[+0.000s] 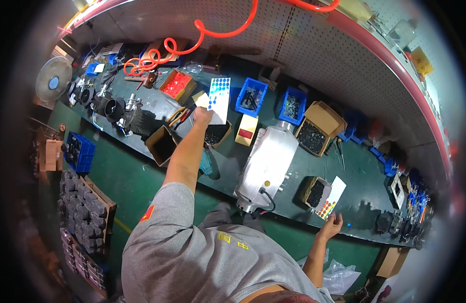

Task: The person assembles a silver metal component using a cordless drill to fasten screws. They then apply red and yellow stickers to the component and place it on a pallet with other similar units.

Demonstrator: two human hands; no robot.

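Observation:
My left hand reaches across the bench with its fingers closed on the lower left edge of a white sheet of round blue stickers. The sheet hangs over a carton of black parts. My right hand is at the bench's front edge with its fingers apart, just below a white sheet of round orange stickers. That sheet leans by a small carton of black parts. Between my arms lies a silver metal housing with a black cable at its near end.
Behind the housing stand two blue bins of small parts. An open cardboard box is to their right, a carton of red parts to their left. A coiled red hose hangs overhead. Black castings are stacked at left.

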